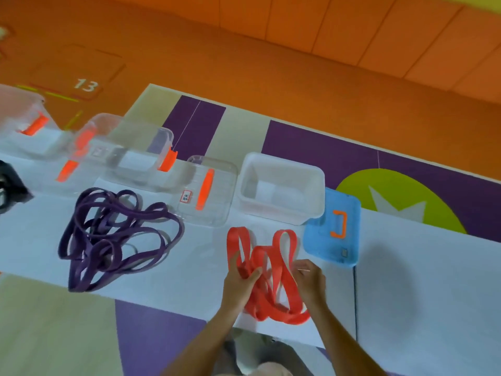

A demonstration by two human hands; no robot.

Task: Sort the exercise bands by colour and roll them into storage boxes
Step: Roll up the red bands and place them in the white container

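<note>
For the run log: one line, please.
left hand: grips red bands | right hand: pinches red bands | purple bands: loose pile | white box: open

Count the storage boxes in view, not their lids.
3. The left clear box is at the far left, cut off by the frame. The second clear box is to its right. The white box is behind the red bands. More may lie beyond the left edge.

A white 13 (84,85) is showing on the orange floor (217,63); the lid (217,213) label (186,196) is carrying unreadable writing.
</note>
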